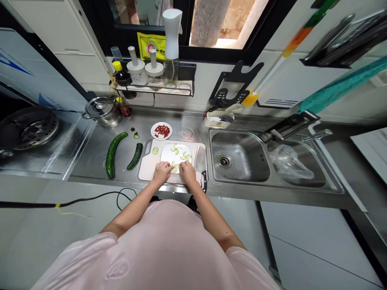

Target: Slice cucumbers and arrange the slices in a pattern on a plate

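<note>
Two bare hands work at the near edge of a square white plate (165, 155), which lies on a white plastic cutting board (147, 167) at the front of the steel counter (90, 161). The left hand (161, 172) and right hand (188, 173) sit side by side, close but not touching, with the fingers (167, 165) of each held together, slightly curved, tips down at the plate. Whether they pinch anything cannot be told, as they hide what lies beneath them. Thin cucumber slices (175, 149) form fan-like clusters across the plate, some just beyond the fingertips, and two loose slices (155, 150) lie on the board, just left of the plate. The step in hand appears to be setting out this pattern by fingertip; the next move, judging by the tight layout, calls for light, exact placing so that neighbouring fans are not nudged. A cleaver (200, 159) lies along the board's right edge, its black handle toward the person. Left of the board lie a whole cucumber (112, 155) and a shorter cucumber piece (135, 156), with a small plate of chopped red pieces (161, 131) beyond
</note>
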`<state>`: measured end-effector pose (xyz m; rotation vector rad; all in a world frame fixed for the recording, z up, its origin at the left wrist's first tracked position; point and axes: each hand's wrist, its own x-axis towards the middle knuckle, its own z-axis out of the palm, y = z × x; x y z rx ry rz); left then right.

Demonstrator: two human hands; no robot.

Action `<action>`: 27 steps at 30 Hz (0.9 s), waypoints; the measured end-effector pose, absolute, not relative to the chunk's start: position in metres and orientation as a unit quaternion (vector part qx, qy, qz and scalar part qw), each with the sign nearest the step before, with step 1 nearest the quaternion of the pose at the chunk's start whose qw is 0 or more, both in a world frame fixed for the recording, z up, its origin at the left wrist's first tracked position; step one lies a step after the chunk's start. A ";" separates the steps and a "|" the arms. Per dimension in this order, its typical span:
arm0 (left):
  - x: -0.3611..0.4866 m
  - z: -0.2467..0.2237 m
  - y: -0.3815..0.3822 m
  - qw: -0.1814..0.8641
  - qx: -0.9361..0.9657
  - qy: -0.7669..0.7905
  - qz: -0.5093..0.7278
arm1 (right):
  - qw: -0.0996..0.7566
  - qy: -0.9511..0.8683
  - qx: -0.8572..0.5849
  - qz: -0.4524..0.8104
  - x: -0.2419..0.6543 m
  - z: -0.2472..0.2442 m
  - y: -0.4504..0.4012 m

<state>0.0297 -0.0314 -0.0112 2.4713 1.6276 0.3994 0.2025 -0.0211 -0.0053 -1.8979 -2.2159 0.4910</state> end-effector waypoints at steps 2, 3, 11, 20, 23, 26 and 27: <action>0.030 -0.012 -0.032 0.076 0.827 0.541 0.133 | 0.085 -0.746 -0.639 0.164 0.201 -0.005 -0.021; 0.030 -0.012 -0.032 0.075 0.827 0.540 0.135 | 0.082 -0.746 -0.640 0.165 0.201 -0.005 -0.021; 0.031 -0.013 -0.032 0.077 0.826 0.541 0.138 | 0.101 -0.746 -0.638 0.163 0.200 -0.004 -0.025; 0.032 -0.008 -0.033 0.080 0.827 0.543 0.125 | 0.159 -0.742 -0.630 0.164 0.202 -0.004 -0.029; 0.032 -0.008 -0.034 0.081 0.826 0.542 0.132 | 0.178 -0.739 -0.627 0.168 0.203 -0.003 -0.029; 0.032 -0.006 -0.034 0.083 0.826 0.541 0.133 | 0.191 -0.735 -0.628 0.170 0.205 -0.001 -0.029; 0.032 -0.006 -0.034 0.084 0.826 0.541 0.131 | 0.196 -0.734 -0.628 0.170 0.206 -0.001 -0.029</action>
